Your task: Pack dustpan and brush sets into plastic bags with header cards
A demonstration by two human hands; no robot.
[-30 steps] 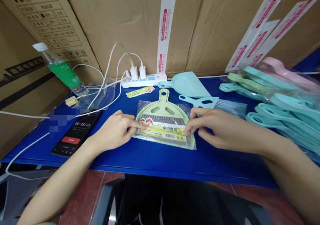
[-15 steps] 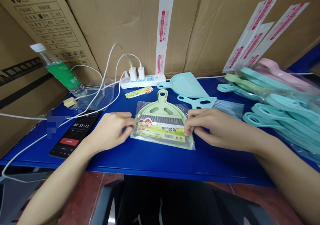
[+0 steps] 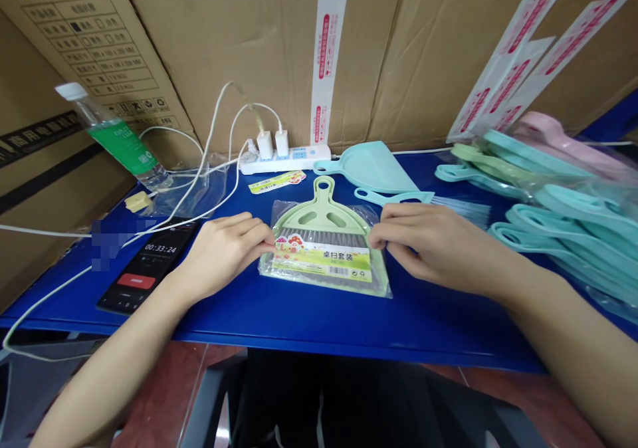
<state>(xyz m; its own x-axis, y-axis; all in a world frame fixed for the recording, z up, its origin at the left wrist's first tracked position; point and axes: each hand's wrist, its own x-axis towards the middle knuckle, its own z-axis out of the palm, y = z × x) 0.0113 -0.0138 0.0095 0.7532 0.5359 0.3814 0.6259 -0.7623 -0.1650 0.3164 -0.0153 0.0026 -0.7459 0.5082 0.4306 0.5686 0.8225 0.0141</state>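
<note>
Layout on table [image 3: 299, 328].
Bagged dustpan set [image 3: 325, 252] lies between left hand [image 3: 232, 245] and right hand [image 3: 433, 242]; phone [image 3: 144, 272] left, bottle [image 3: 122, 143] behind it; power strip [image 3: 286, 161], loose dustpan [image 3: 376, 169] behind set; dustpan pile [image 3: 573, 238] right.

The green set [image 3: 321, 219] is smooth, moulded plastic with a soft sheen, its grey bristles [image 3: 329, 238] fine and fibrous. The clear bag [image 3: 280, 207] is thin, crinkled film, glinting along its folds; the label [image 3: 343, 273] looks like smooth printed paper. The blue pan [image 3: 377, 169] is satin plastic, evenly smooth. The tabletop [image 3: 309, 322] is smooth and faintly glossy. The cardboard [image 3: 249, 49] is matt, lightly creased, crossed by shiny tape [image 3: 331, 6]. The strip [image 3: 286, 163] is smooth white plastic, the bottle [image 3: 119, 145] clear and glossy, the phone [image 3: 149, 262] dark and glassy. The floor [image 3: 159, 375] is polished tile; the chair [image 3: 212, 395] looks like matt plastic.
</note>
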